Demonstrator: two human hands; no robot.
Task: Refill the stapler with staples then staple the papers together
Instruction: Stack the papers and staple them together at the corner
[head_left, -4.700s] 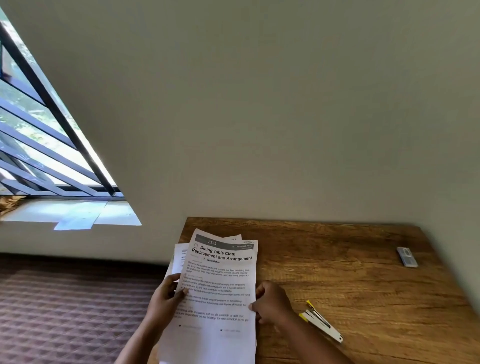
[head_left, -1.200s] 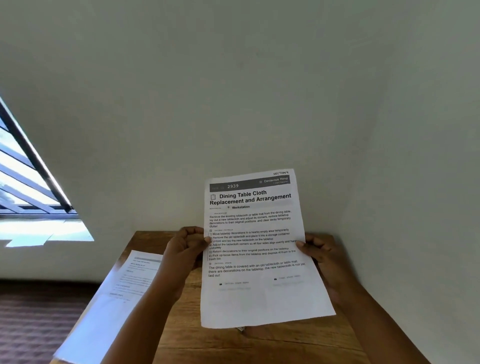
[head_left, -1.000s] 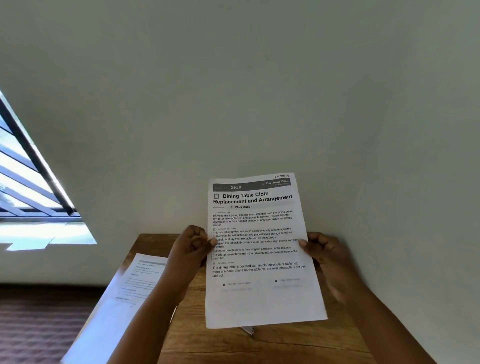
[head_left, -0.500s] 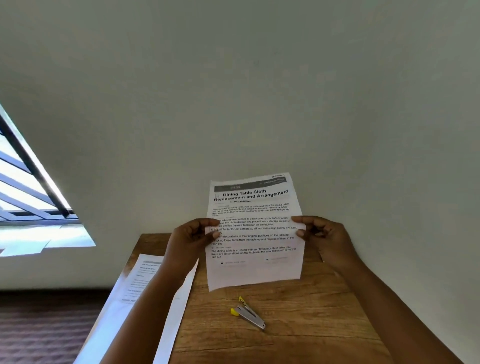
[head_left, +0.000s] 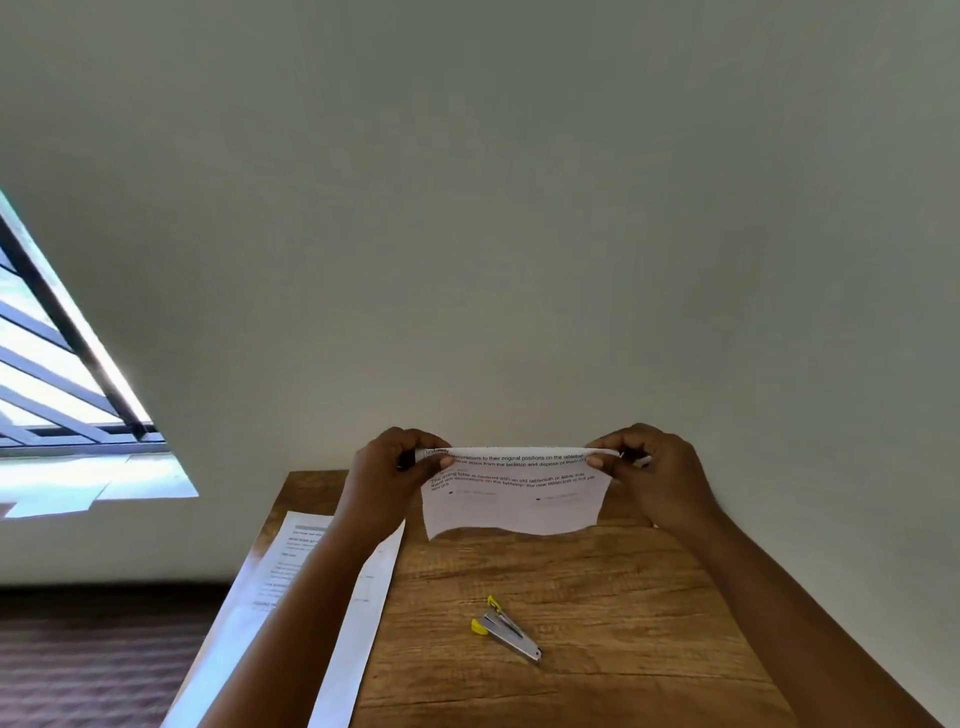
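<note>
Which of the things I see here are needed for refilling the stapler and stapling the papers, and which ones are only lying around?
Belong to the job:
- stapler, lying on the table
- sheet held up by the left hand and right hand
- papers at the table's left edge

Only surroundings:
- window
- wall

Plain room of a home or small office, wooden table (head_left: 597, 597) set against a bare pale wall (head_left: 519, 208), barred window (head_left: 47, 374) at left — daylight on its sill, dark patterned floor (head_left: 93, 670) below, printed sheets (head_left: 322, 597) and a stapler (head_left: 511, 636) on the tabletop.
</note>
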